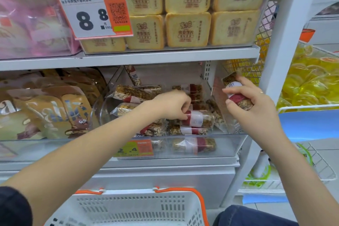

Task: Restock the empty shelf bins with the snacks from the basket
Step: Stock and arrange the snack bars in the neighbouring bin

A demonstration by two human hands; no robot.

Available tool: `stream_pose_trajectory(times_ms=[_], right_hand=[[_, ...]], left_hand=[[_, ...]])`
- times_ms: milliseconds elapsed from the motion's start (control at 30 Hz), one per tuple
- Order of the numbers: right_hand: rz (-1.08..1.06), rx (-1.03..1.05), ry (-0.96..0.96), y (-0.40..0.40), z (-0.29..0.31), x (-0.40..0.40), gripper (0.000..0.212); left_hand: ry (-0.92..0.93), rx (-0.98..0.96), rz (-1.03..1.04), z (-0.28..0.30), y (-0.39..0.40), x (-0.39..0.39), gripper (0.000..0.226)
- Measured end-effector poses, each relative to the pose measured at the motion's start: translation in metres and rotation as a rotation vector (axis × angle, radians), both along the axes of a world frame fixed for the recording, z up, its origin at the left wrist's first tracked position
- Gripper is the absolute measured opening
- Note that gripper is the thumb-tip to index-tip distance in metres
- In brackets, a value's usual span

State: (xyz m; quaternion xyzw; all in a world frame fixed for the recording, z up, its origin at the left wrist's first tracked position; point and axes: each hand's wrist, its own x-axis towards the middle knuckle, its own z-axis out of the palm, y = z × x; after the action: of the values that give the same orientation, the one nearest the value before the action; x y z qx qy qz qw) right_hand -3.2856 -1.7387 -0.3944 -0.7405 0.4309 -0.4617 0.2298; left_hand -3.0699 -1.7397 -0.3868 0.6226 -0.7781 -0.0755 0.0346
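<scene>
Here, the left hand (174, 105) reaches into the clear shelf bin (201, 145) and pinches a granola bar (199, 119) whose long axis lies roughly level, left to right, on the pile of bars. Just right of it, the right hand (245, 97) grips another bar (236, 91), tilted steeply, at the bin's right wall. Below stands a white basket (128, 207) with orange handles.

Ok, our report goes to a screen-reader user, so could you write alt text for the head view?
A person's left hand sets a wrapped granola bar into a clear shelf bin of similar bars, while the right hand holds another bar beside it. Toast-slice packs fill the shelf above; a white basket sits below.
</scene>
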Motion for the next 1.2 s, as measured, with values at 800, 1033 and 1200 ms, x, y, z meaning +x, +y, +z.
stream_pose_trajectory(times_ms=[800,1033,1200], right_hand=[[0.014,-0.035,0.087,-0.001,-0.002,0.000,0.029],[0.040,-0.041,0.092,-0.001,-0.001,-0.004,0.029],[0.035,-0.052,0.111,-0.002,-0.003,-0.003,0.029]], left_hand=[[-0.243,-0.129,-0.204,0.003,-0.006,-0.007,0.046],[-0.412,-0.124,-0.428,-0.006,-0.020,-0.005,0.034],[-0.287,-0.098,-0.153,0.005,-0.011,-0.011,0.064]])
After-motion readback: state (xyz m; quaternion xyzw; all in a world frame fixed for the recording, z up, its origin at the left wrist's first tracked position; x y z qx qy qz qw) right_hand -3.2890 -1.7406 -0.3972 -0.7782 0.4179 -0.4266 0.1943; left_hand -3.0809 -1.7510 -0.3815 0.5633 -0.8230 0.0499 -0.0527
